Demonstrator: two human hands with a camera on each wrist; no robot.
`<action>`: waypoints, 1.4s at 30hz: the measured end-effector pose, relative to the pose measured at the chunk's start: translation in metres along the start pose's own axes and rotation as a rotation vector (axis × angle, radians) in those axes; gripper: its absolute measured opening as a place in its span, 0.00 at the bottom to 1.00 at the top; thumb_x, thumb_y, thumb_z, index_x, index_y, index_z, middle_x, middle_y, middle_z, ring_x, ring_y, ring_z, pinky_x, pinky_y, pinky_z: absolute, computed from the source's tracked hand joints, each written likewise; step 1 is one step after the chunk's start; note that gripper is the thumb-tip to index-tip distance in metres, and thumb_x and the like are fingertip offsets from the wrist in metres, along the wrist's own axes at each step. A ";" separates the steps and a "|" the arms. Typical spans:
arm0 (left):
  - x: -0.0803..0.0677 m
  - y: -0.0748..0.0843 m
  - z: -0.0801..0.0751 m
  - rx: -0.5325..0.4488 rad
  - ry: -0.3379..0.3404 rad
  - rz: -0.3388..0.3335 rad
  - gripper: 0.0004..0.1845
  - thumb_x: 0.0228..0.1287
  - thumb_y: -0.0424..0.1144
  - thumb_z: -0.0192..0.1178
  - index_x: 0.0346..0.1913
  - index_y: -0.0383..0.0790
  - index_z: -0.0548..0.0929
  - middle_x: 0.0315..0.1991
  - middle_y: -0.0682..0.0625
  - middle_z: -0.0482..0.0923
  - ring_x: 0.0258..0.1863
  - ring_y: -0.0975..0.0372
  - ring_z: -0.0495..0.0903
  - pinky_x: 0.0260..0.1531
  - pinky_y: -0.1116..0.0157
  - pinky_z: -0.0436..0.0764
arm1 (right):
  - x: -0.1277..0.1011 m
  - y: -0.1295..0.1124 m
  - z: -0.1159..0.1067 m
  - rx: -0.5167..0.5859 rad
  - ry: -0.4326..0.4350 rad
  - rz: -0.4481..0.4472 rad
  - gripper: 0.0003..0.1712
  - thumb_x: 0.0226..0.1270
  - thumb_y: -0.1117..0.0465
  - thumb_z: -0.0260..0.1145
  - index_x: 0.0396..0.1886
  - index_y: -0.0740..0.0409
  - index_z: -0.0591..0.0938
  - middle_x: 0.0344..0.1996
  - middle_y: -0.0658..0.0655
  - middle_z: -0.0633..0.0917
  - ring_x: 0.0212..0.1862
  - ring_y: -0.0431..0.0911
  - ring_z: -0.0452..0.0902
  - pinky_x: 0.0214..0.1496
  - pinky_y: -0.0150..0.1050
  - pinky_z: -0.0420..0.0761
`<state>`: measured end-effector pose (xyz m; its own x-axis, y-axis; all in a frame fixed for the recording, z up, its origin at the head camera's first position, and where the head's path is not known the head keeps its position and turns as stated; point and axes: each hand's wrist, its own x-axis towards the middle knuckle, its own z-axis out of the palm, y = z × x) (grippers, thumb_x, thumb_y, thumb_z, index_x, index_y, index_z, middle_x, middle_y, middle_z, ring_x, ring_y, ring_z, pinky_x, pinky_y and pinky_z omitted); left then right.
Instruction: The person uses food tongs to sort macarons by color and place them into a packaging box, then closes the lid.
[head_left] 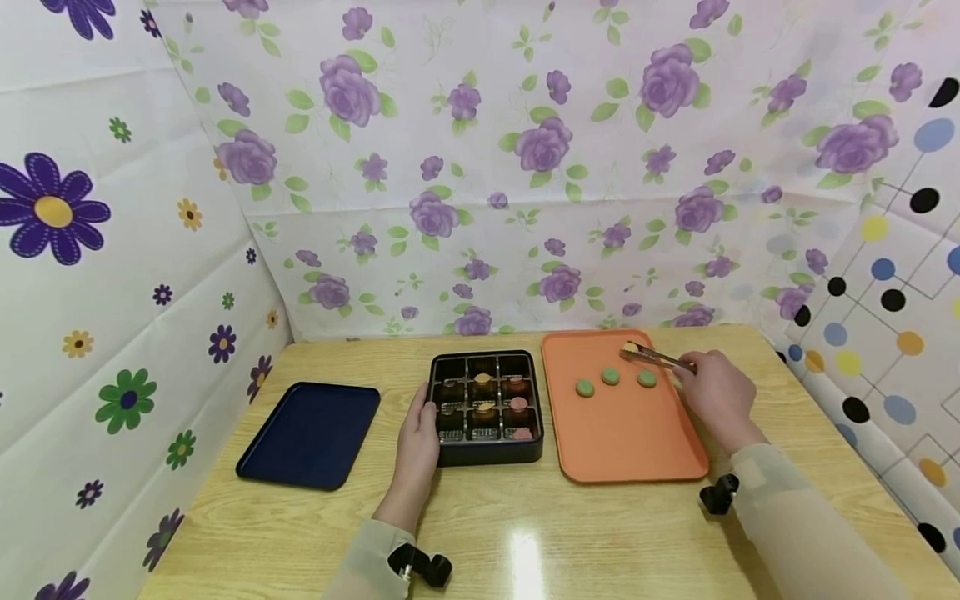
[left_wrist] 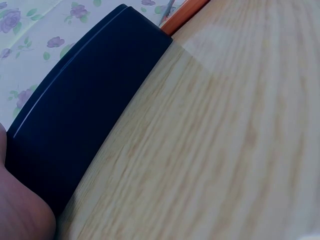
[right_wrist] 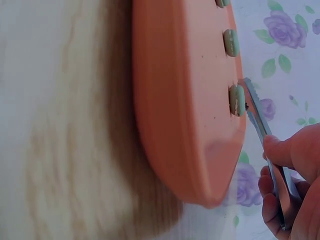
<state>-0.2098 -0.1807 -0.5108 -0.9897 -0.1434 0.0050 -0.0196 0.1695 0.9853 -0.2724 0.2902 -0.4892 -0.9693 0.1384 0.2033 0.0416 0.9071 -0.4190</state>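
Observation:
My right hand [head_left: 718,396] holds metal tongs [head_left: 660,358] over the far part of the orange tray [head_left: 630,442]. A yellow-orange macaron [head_left: 630,347] is at the tips of the tongs. Three green macarons lie on the tray, the nearest to my right hand being the right-hand green macaron [head_left: 647,378]. In the right wrist view the thumb and curled fingers grip the tongs [right_wrist: 270,145]. My left hand [head_left: 420,433] rests against the left side of a black divided box [head_left: 487,452], its thumb near the rim. Yellow-orange and pink macarons [head_left: 519,404] sit in the box's middle and right columns.
A dark blue tray [head_left: 315,433] lies on the wooden table [head_left: 480,517] left of the box. The orange tray stands close to the box's right side. Flower-printed sheets [head_left: 450,167] hang behind and at the left, and a dotted sheet [head_left: 892,358] at the right.

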 end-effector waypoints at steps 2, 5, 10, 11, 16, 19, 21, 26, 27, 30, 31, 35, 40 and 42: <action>0.000 -0.001 0.000 0.005 0.004 0.000 0.33 0.94 0.53 0.38 0.92 0.50 0.52 0.90 0.49 0.50 0.88 0.48 0.49 0.84 0.41 0.54 | 0.000 -0.001 -0.001 0.006 0.006 -0.003 0.20 0.86 0.53 0.67 0.61 0.64 0.88 0.44 0.67 0.84 0.33 0.56 0.81 0.27 0.49 0.76; 0.001 -0.002 -0.001 0.007 0.007 0.005 0.33 0.94 0.53 0.38 0.92 0.49 0.52 0.90 0.48 0.49 0.88 0.48 0.48 0.85 0.41 0.53 | -0.001 -0.003 -0.002 0.015 0.012 -0.009 0.20 0.86 0.53 0.67 0.62 0.64 0.88 0.45 0.67 0.84 0.34 0.56 0.81 0.27 0.50 0.76; 0.000 -0.002 -0.002 0.008 0.006 0.001 0.33 0.94 0.52 0.38 0.92 0.49 0.52 0.90 0.48 0.48 0.89 0.47 0.48 0.85 0.41 0.53 | -0.004 -0.007 -0.003 0.031 0.028 -0.017 0.20 0.86 0.52 0.67 0.61 0.62 0.89 0.46 0.67 0.84 0.36 0.57 0.81 0.28 0.49 0.76; -0.001 -0.002 -0.002 0.007 0.007 -0.004 0.33 0.94 0.53 0.38 0.92 0.49 0.52 0.90 0.49 0.48 0.89 0.48 0.48 0.85 0.42 0.53 | -0.005 -0.007 -0.003 0.036 0.032 -0.018 0.19 0.86 0.52 0.67 0.61 0.61 0.89 0.46 0.67 0.84 0.36 0.57 0.81 0.29 0.49 0.76; -0.001 -0.002 -0.002 0.001 -0.003 0.000 0.33 0.95 0.53 0.38 0.92 0.50 0.51 0.90 0.49 0.48 0.89 0.48 0.47 0.85 0.41 0.53 | -0.012 -0.013 -0.007 0.061 0.048 -0.013 0.19 0.86 0.51 0.67 0.62 0.59 0.90 0.47 0.66 0.84 0.33 0.55 0.79 0.27 0.48 0.74; 0.001 -0.002 -0.001 0.001 -0.004 0.003 0.33 0.94 0.53 0.38 0.92 0.50 0.52 0.90 0.50 0.48 0.89 0.49 0.47 0.85 0.41 0.53 | -0.017 -0.020 -0.011 0.067 0.062 -0.023 0.19 0.85 0.51 0.68 0.61 0.59 0.90 0.46 0.66 0.84 0.32 0.54 0.79 0.26 0.47 0.74; 0.002 -0.002 -0.001 0.002 -0.003 0.006 0.33 0.95 0.53 0.38 0.92 0.50 0.52 0.90 0.50 0.47 0.89 0.49 0.46 0.85 0.41 0.52 | -0.021 -0.026 -0.014 0.068 0.074 -0.039 0.18 0.85 0.52 0.69 0.61 0.59 0.90 0.46 0.66 0.85 0.32 0.54 0.80 0.25 0.47 0.74; 0.002 -0.001 -0.001 0.002 0.000 0.008 0.33 0.95 0.53 0.38 0.92 0.50 0.52 0.90 0.50 0.49 0.89 0.49 0.47 0.85 0.42 0.53 | -0.027 -0.036 -0.017 0.081 0.098 -0.078 0.17 0.83 0.53 0.72 0.60 0.59 0.91 0.45 0.66 0.85 0.34 0.56 0.82 0.26 0.48 0.75; 0.002 -0.001 -0.001 0.000 0.001 0.008 0.33 0.94 0.53 0.38 0.92 0.50 0.52 0.90 0.50 0.49 0.89 0.49 0.48 0.85 0.41 0.53 | -0.028 -0.038 -0.016 0.085 0.099 -0.082 0.18 0.83 0.52 0.72 0.60 0.59 0.91 0.45 0.65 0.86 0.34 0.56 0.82 0.27 0.48 0.75; 0.002 0.000 0.001 -0.003 0.003 0.005 0.32 0.94 0.53 0.38 0.92 0.50 0.53 0.90 0.50 0.51 0.88 0.49 0.49 0.84 0.41 0.54 | -0.031 -0.042 -0.015 0.098 0.096 -0.090 0.19 0.82 0.52 0.73 0.61 0.59 0.91 0.45 0.65 0.86 0.34 0.56 0.82 0.27 0.47 0.74; 0.002 0.000 0.001 -0.004 0.002 0.006 0.32 0.94 0.53 0.38 0.92 0.49 0.53 0.90 0.50 0.51 0.88 0.49 0.49 0.84 0.42 0.54 | -0.033 -0.043 -0.015 0.099 0.092 -0.094 0.19 0.82 0.52 0.73 0.62 0.59 0.91 0.46 0.65 0.86 0.34 0.55 0.82 0.26 0.47 0.74; 0.001 0.001 0.002 -0.004 0.001 0.007 0.32 0.95 0.52 0.38 0.92 0.49 0.53 0.90 0.50 0.50 0.88 0.49 0.48 0.85 0.42 0.54 | -0.039 -0.051 -0.013 0.109 0.085 -0.121 0.19 0.81 0.52 0.74 0.62 0.59 0.91 0.46 0.65 0.86 0.33 0.54 0.82 0.26 0.46 0.74; 0.000 0.001 0.001 -0.007 0.005 0.003 0.32 0.95 0.51 0.38 0.92 0.50 0.53 0.90 0.50 0.50 0.89 0.50 0.48 0.85 0.42 0.53 | -0.044 -0.061 -0.011 0.126 0.106 -0.172 0.17 0.79 0.52 0.76 0.58 0.58 0.92 0.45 0.64 0.87 0.35 0.55 0.84 0.28 0.49 0.77; -0.001 0.001 0.001 -0.006 0.004 0.001 0.32 0.95 0.51 0.38 0.92 0.50 0.53 0.90 0.50 0.50 0.89 0.50 0.48 0.85 0.42 0.53 | -0.045 -0.065 -0.009 0.130 0.106 -0.192 0.17 0.80 0.52 0.75 0.58 0.57 0.92 0.44 0.63 0.87 0.34 0.54 0.83 0.27 0.48 0.76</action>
<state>-0.2092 -0.1793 -0.5099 -0.9891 -0.1471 0.0067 -0.0178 0.1642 0.9863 -0.2288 0.2287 -0.4629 -0.9254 0.0160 0.3787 -0.1784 0.8631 -0.4724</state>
